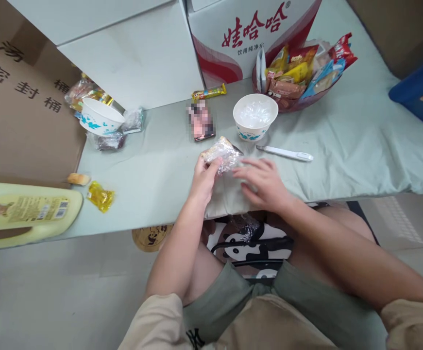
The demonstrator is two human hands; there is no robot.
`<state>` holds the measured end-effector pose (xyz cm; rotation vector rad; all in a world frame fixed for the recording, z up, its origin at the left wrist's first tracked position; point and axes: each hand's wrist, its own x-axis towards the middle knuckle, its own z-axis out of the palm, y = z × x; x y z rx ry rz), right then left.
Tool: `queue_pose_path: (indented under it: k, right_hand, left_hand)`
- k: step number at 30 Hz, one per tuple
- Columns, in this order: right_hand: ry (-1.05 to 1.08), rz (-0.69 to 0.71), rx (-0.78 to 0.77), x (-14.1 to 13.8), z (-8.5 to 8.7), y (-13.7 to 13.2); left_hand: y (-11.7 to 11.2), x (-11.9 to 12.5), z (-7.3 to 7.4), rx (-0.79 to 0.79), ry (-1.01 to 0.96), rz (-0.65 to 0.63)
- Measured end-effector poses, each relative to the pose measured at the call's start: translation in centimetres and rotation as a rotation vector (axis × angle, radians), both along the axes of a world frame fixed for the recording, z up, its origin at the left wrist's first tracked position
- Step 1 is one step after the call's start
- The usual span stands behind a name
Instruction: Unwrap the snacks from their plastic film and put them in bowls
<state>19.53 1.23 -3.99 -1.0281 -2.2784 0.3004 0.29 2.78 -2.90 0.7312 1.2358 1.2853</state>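
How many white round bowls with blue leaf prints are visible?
2: one white bowl beside the brown cardboard box, another bowl left of the reddish snack container.

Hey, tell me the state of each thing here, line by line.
Wrapped item: in clear film, held
Left hand: closed on that item
Right hand: open, blurred, contact unclear
Middle bowl: upright, uncovered, clear plastic inside
Left bowl: tilted, uncovered
Snack bowl: filled with packets
White cutter: lying flat
Yellow wrapper: crumpled
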Motion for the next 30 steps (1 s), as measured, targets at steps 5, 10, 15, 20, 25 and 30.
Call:
queue_pose_path:
  k: [5, 10, 15, 20, 25, 30]
  right_hand:
    - [-0.104, -0.526, -0.164, 5.1, -0.2, 2.6]
    - [-0.177, -0.548, -0.25, 7.8, -0.7, 3.0]
    - [0.284, -0.417, -0.435, 5.7, 0.2, 1.2]
    - [0.633, -0.243, -0.635, 1.1, 0.0, 0.1]
    - [0.615, -0.204, -0.641, -0.8, -0.3, 0.7]
    - [0.638, -0.156, -0.655, -0.3, -0.2, 1.1]
  left_hand:
    - [0.3, -1.0, 0.4, -0.012, -0.137, 0.007]
    - [0.8, -2.0, 0.0, 0.029, -0.151, 0.075]
    - [0.6, -1.9, -0.4, 0.034, -0.021, -0.029]
    - [-0.8, 1.0, -0.7, 0.074, 0.111, -0.155]
    - [-1.5, 1.8, -0.4, 0.094, 0.039, -0.398]
    - [-1.1, 0.7, -0.2, 0.068, 0.002, -0.463]
